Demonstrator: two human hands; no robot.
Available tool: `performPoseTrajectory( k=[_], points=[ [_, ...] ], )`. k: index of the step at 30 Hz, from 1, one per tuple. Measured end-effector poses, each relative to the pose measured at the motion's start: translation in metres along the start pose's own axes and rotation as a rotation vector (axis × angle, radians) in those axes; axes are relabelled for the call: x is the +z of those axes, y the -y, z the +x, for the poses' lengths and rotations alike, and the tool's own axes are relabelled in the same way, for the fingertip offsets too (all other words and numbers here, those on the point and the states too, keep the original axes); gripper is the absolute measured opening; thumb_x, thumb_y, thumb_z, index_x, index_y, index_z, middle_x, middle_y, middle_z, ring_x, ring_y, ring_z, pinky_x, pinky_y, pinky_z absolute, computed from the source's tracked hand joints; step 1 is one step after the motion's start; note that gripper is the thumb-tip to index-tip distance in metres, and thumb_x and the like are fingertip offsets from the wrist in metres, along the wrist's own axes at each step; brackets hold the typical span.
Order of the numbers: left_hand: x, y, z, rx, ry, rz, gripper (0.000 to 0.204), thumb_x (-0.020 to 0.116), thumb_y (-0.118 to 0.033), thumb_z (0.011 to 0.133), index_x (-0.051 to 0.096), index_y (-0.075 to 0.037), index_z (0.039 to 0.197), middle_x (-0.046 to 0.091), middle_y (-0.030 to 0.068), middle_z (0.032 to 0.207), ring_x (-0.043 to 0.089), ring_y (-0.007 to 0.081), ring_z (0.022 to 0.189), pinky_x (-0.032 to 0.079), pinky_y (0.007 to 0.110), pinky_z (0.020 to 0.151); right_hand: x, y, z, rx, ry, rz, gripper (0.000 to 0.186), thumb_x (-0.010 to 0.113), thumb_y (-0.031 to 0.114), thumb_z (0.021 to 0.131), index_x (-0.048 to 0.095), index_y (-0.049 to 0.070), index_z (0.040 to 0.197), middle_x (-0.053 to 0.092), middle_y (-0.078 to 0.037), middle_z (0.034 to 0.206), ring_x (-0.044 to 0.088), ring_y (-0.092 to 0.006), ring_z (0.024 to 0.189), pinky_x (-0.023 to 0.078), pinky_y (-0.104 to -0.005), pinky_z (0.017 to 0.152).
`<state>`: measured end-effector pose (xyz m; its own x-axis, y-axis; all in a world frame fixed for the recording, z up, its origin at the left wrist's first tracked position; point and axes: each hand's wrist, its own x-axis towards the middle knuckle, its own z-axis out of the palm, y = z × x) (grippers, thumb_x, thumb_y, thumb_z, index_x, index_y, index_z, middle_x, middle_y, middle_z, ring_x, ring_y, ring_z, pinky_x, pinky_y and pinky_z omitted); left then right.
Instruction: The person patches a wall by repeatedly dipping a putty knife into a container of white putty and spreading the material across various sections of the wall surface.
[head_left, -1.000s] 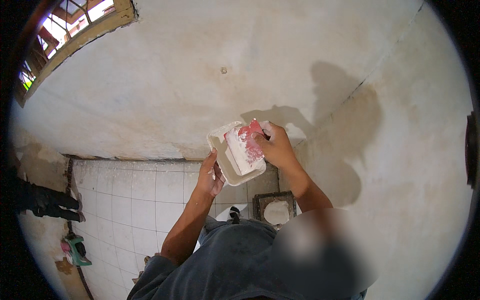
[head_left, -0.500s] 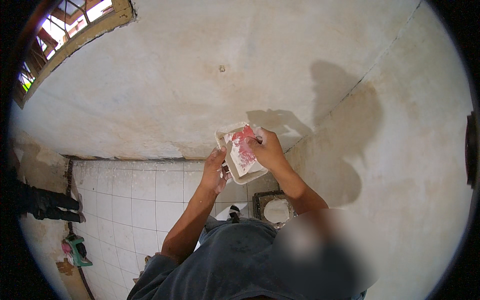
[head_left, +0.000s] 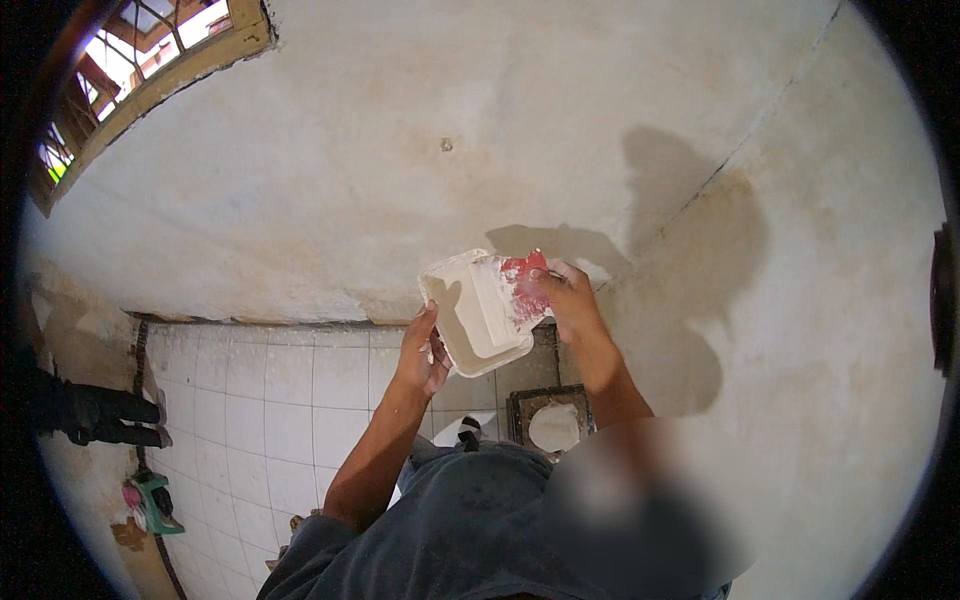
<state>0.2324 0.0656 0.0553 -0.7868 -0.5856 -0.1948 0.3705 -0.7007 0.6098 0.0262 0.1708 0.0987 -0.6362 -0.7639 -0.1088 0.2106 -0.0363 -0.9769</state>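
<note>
My left hand (head_left: 421, 350) holds a shallow white tray (head_left: 468, 320) from below, its inside coated with pale putty. My right hand (head_left: 570, 302) grips a red-handled scraper (head_left: 518, 285) whose wide blade lies flat across the tray's right part, smeared white. Both hands are raised in front of a rough, off-white plastered wall (head_left: 420, 150). My dark grey trousers fill the lower middle of the view.
Below me is a white tiled floor (head_left: 250, 400) with a dark square drain holding a pale round lump (head_left: 552, 425). A barred window (head_left: 130, 70) sits at the upper left. A green object (head_left: 155, 500) lies by the left wall. A wall corner runs down at the right.
The tray has tipped from nearly edge-on to showing its inside, and the scraper blade now lies flatter across it. My hands stayed near the same spot by the wall.
</note>
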Motion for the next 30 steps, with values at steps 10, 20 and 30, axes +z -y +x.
performPoseTrajectory(
  k=[10, 20, 30],
  points=[
    [0.014, 0.005, -0.001, 0.008, -0.037, -0.077, 0.049, 0.054, -0.036, 0.097, 0.046, -0.003, 0.133, 0.059, 0.0113, 0.125, 0.061, 0.0218, 0.111, 0.052, 0.037, 0.094, -0.015, -0.005, 0.003, -0.071, -0.162, 0.031, 0.022, 0.057, 0.008, 0.092, 0.058, -0.008, 0.108, 0.065, -0.011, 0.097, 0.062, -0.0170, 0.086, 0.051, -0.0298, 0.076],
    [0.022, 0.005, 0.001, 0.075, -0.060, -0.058, 0.051, 0.053, -0.034, 0.097, 0.045, -0.001, 0.135, 0.058, 0.0104, 0.128, 0.059, 0.0213, 0.114, 0.049, 0.034, 0.097, -0.041, -0.030, 0.044, -0.054, -0.256, 0.494, 0.030, 0.060, 0.011, 0.092, 0.049, 0.001, 0.118, 0.062, -0.011, 0.110, 0.062, -0.0235, 0.098, 0.050, -0.0368, 0.086],
    [-0.001, 0.006, 0.001, 0.077, -0.076, 0.006, 0.052, 0.049, -0.035, 0.099, 0.041, -0.002, 0.139, 0.052, 0.0115, 0.135, 0.052, 0.0220, 0.123, 0.044, 0.035, 0.102, -0.061, -0.085, 0.078, 0.007, -0.401, 0.597, 0.027, 0.059, 0.012, 0.092, 0.049, 0.012, 0.117, 0.059, -0.007, 0.115, 0.060, -0.0238, 0.101, 0.052, -0.0404, 0.086]
  ],
)
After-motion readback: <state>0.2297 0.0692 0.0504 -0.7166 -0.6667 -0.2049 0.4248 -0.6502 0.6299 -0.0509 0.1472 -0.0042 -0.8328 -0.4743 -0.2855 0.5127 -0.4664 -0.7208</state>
